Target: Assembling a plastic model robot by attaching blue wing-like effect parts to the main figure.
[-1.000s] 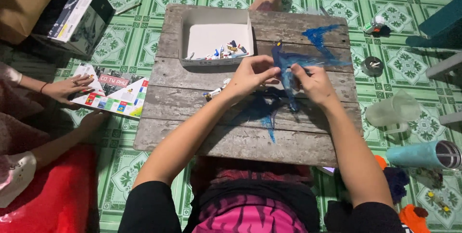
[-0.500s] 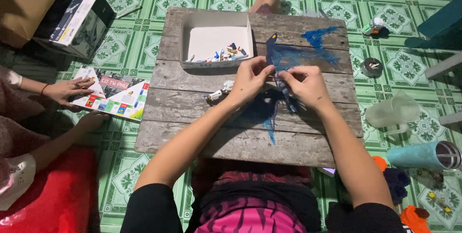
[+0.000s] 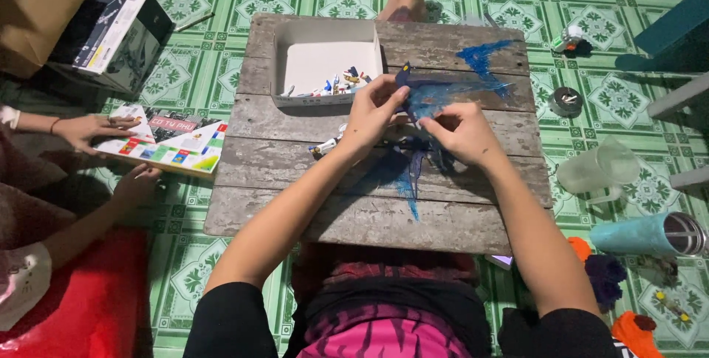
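Blue plastic piece (image 3: 432, 96) at table (image 3: 369, 210) centre, pinched between left hand (image 3: 377, 110) and right hand (image 3: 461, 133); shape partly hidden by fingers. White box (image 3: 325, 62) far left, contents too small to identify.

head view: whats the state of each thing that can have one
white box: open, small pieces inside
blue model: on wooden table, pinched by both hands
left hand: gripping model
right hand: gripping model
clear jug: tipped on its side
teal tumbler: lying down
booklet: held by another person
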